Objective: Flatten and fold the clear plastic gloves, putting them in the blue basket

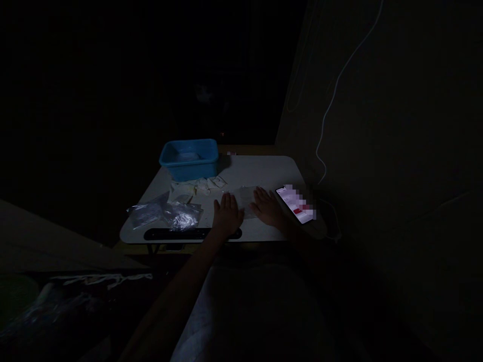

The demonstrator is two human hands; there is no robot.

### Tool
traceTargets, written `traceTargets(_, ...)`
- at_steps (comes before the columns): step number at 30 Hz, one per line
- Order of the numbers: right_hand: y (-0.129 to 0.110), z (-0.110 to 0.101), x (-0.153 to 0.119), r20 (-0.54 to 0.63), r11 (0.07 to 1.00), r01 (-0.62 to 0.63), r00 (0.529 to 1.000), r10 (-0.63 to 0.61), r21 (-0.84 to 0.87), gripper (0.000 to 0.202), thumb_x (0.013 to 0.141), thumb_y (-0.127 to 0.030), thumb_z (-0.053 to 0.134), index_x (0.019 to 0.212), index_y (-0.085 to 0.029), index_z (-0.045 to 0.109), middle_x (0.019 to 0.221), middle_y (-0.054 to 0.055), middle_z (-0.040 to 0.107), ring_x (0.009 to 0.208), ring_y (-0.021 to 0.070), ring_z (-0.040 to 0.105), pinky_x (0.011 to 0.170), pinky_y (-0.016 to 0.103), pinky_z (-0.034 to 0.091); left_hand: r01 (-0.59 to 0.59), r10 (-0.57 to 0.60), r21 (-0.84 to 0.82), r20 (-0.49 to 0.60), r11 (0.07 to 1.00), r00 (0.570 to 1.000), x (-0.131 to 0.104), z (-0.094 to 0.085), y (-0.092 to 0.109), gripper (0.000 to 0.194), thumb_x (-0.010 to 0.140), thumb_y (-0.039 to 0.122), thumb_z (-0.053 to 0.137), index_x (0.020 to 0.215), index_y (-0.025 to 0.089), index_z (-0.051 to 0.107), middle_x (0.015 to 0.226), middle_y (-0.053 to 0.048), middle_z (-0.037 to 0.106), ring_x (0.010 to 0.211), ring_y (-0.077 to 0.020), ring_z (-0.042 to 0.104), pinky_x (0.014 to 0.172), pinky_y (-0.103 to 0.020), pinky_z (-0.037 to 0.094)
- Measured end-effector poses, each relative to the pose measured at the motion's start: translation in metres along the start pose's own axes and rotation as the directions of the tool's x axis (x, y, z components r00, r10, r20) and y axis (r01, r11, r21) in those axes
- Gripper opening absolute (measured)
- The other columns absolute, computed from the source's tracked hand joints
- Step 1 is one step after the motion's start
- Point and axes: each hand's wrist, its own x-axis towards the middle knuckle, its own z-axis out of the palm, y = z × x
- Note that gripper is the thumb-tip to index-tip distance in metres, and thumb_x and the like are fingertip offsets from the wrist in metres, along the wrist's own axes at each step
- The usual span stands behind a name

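My left hand (227, 215) lies flat with fingers stretched forward, near the front edge of a small white table (260, 168). To its right my right hand (266, 206) is also spread flat, palm down. Between them and partly under the fingers is a clear plastic bag (248, 196); how much the hands cover is hard to tell in the dim light. More clear plastic bags (183, 216) lie crumpled left of my left hand. Behind these sits a rumpled whitish cloth (206, 185).
A blue plastic basin (194, 168) stands at the table's back left, something pale inside. A lit phone (296, 203) lies right of my right hand. A black slotted strip (169, 234) runs along the front edge. A white cable (325, 118) hangs against the right wall.
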Motion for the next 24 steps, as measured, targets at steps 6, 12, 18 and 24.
traceTargets(6, -0.001, -0.001, 0.001, 0.014, 1.000, -0.009, 1.000, 0.009, -0.010, 0.060, 0.091, -0.045, 0.018, 0.133, -0.005, 0.035, 0.141, 0.016, 0.031, 0.132, 0.0250, 0.025, 0.105, 0.049, 0.020, 0.061, -0.061, -0.003, -0.045, 0.998, 0.997, 0.000, 0.003, -0.001, 0.062, 0.088, 0.040, 0.021, 0.132, -0.002, 0.032, 0.139, -0.023, 0.031, 0.131, -0.0308, 0.025, 0.103, -0.050, 0.022)
traceTargets(12, -0.002, -0.002, 0.002, 0.034, 1.000, -0.013, 0.999, 0.013, -0.010, 0.063, 0.090, -0.049, 0.018, 0.134, -0.007, 0.034, 0.142, 0.016, 0.029, 0.132, 0.0241, 0.024, 0.106, 0.047, 0.019, 0.174, -0.177, -0.048, -0.072, 0.984, 0.982, 0.000, -0.004, -0.005, 0.058, 0.089, 0.035, 0.019, 0.132, -0.002, 0.033, 0.139, -0.023, 0.030, 0.131, -0.0305, 0.026, 0.102, -0.048, 0.026)
traceTargets(18, -0.003, -0.006, 0.002, 0.040, 1.000, -0.017, 0.999, 0.016, 0.016, 0.063, 0.090, -0.049, 0.016, 0.134, -0.007, 0.034, 0.142, 0.016, 0.029, 0.132, 0.0239, 0.025, 0.105, 0.047, 0.020, -0.034, 0.034, -0.005, -0.101, 0.999, 0.994, 0.010, -0.012, -0.008, 0.054, 0.089, 0.032, 0.021, 0.135, 0.004, 0.029, 0.143, -0.018, 0.026, 0.133, -0.0257, 0.021, 0.107, -0.048, 0.017)
traceTargets(24, -0.004, -0.004, 0.002, 0.023, 1.000, -0.016, 1.000, 0.016, 0.000, 0.060, 0.091, -0.045, 0.016, 0.132, -0.007, 0.036, 0.140, 0.015, 0.033, 0.131, 0.0241, 0.027, 0.105, 0.047, 0.019, -0.228, 0.228, -0.016, 0.011, 0.974, 0.974, 0.029, -0.010, 0.013, 0.055, 0.087, 0.029, 0.028, 0.135, 0.003, 0.029, 0.143, -0.016, 0.025, 0.134, -0.0244, 0.019, 0.108, -0.042, 0.019)
